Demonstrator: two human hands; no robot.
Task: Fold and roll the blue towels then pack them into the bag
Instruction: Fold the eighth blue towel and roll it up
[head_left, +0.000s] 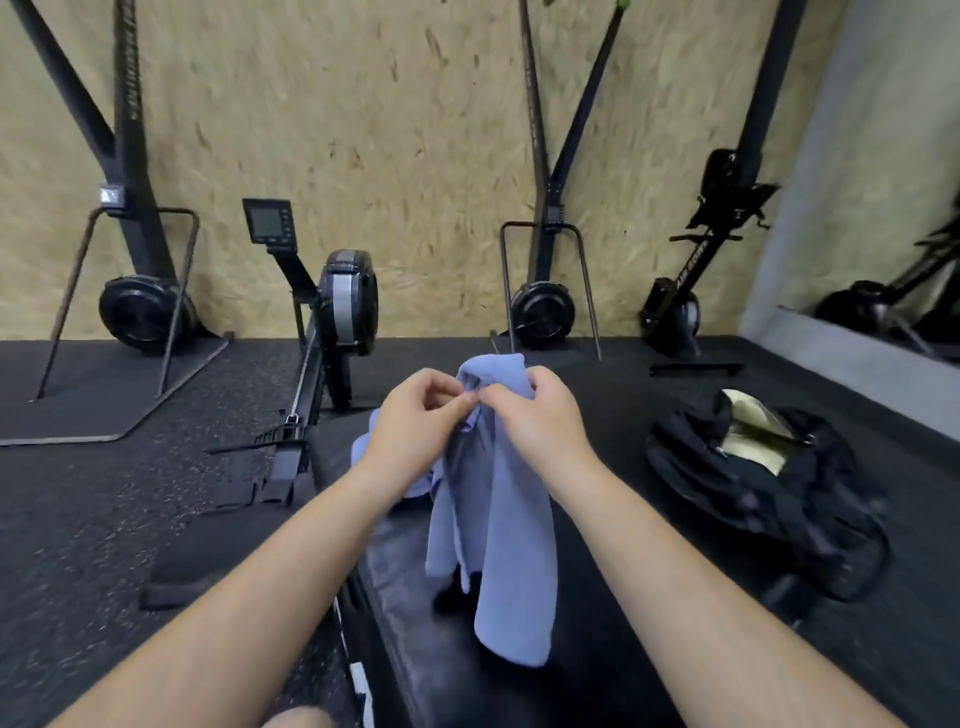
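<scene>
A blue towel (506, 535) hangs in the air over a black padded bench (597, 649), its lower end drooping toward the pad. My left hand (415, 421) and my right hand (535, 415) pinch its top edge close together, fingertips almost touching. More blue towel cloth (366, 447) lies on the bench behind my left wrist. The black bag (763, 493) sits on the floor to the right, its zip open and a pale lining showing.
A rowing machine (332, 322) with a monitor stands on the floor ahead left. Ski-type trainers (140, 291) on stands and another upright rower (675, 306) line the wooden wall. Dark rubber flooring (104, 519) lies all around.
</scene>
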